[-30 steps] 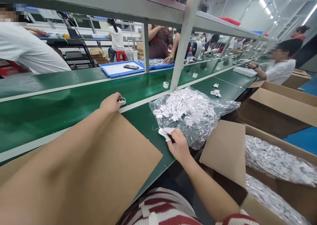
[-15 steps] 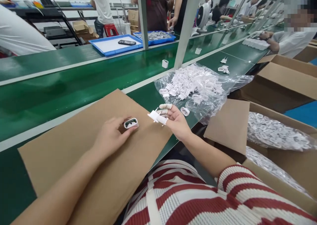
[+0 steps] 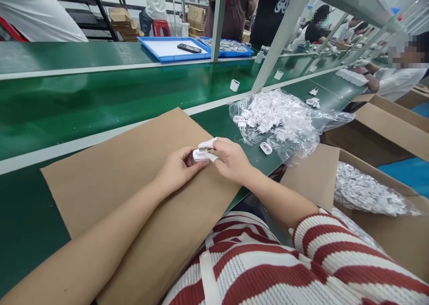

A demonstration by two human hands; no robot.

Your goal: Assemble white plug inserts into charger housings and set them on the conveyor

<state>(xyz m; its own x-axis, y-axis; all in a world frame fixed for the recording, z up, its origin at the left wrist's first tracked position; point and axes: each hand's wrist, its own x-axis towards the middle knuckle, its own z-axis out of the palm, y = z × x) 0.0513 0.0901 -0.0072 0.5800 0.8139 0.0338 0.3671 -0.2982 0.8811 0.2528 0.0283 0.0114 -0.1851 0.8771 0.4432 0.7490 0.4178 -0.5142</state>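
My left hand (image 3: 176, 167) is closed around a white oval charger housing (image 3: 200, 155), just above the sheet of brown cardboard (image 3: 134, 162). Covers on the fingertips of my right hand (image 3: 231, 160) press on the housing's upper end. Between them is the white plug cap with pins, mostly hidden by the fingers, so how far it sits in the housing cannot be told. A loose white plug cap (image 3: 266, 148) lies on the green bench, to the right of my right hand.
Many white plug caps fill a clear plastic bag (image 3: 281, 112) beyond my right hand. A white housing (image 3: 234, 85) sits on the green conveyor (image 3: 117, 103). Blue trays (image 3: 174, 57) stand across it. To the right, an open carton (image 3: 308, 175) contains bagged parts. Co-workers sit farther along.
My hands have come together: the right hand has brought its white plug cap onto the housing's open end. The view has shifted, so the bench appears farther right.
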